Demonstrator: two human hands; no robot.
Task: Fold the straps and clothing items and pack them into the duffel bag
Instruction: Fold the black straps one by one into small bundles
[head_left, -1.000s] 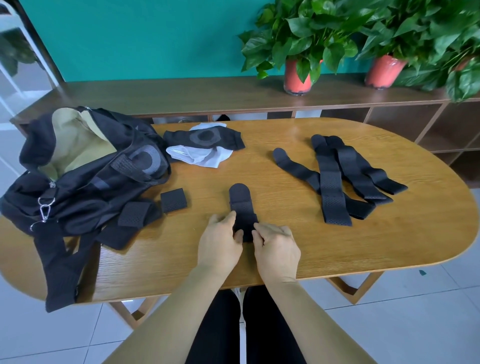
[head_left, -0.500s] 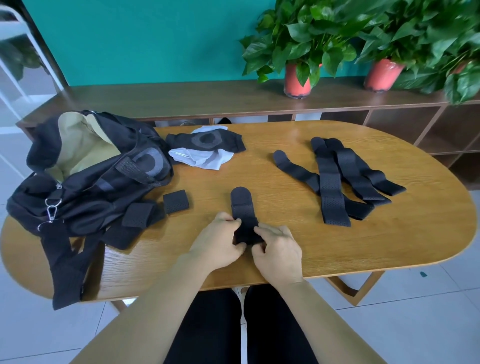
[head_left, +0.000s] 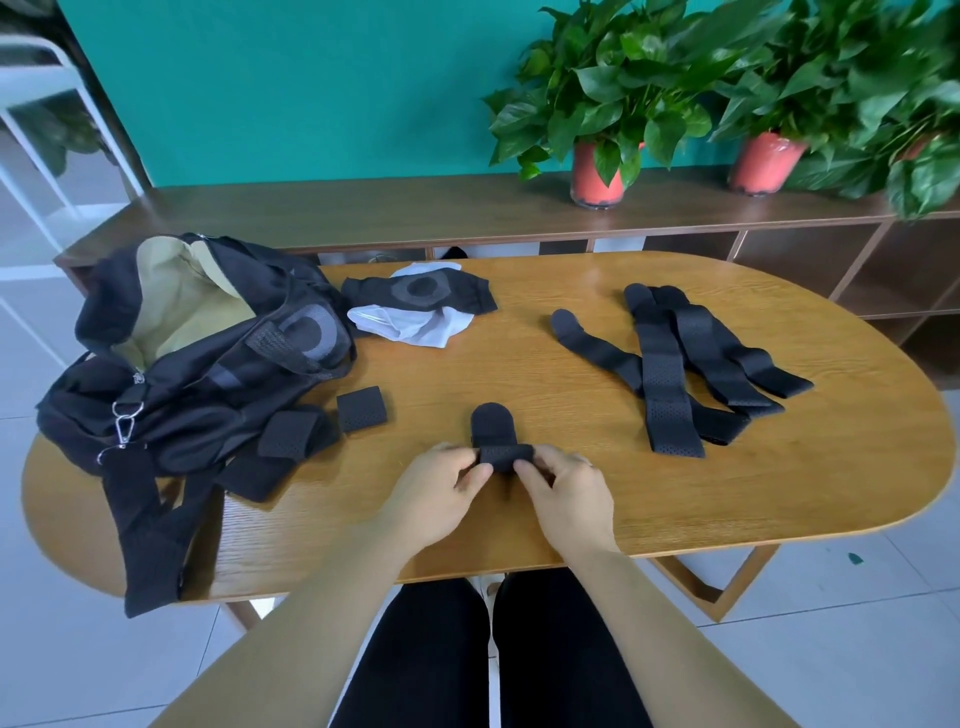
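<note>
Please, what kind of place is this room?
Most likely an office lounge or a common room, though I cannot be sure. An oval wooden table stands on a tiled floor, a long low wooden shelf unit runs along a teal wall, and potted plants stand on it.

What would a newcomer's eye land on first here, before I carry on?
The left hand and the right hand pinch a partly rolled black strap at the near middle of the wooden table. At the table's left end lies the open duffel bag with its tan lining showing, and on the right a heap of loose straps lies unfolded.
</note>
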